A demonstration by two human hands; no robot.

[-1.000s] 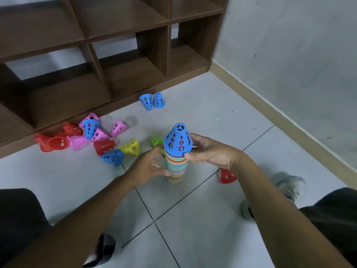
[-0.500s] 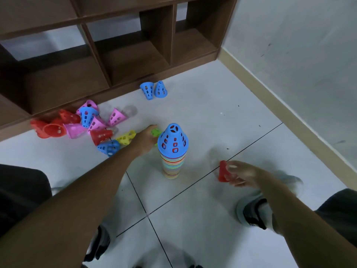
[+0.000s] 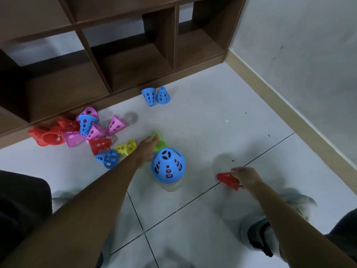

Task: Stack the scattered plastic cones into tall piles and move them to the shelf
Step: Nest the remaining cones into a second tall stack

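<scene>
Cones: one blue-topped stack (image 3: 168,169) stands on the floor between my hands. My left hand (image 3: 145,149) grabs one green cone (image 3: 159,141); my right hand's (image 3: 246,177) fingers pinch one red cone (image 3: 227,179). Two blue cones (image 3: 156,96) sit by the shelf (image 3: 123,55).

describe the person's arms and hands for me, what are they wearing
Both forearms are bare: no sleeves reach into view, and no watch, band, ring or glove shows on the left hand or the right hand. Motion blur hides finer detail on the fingers.
</scene>
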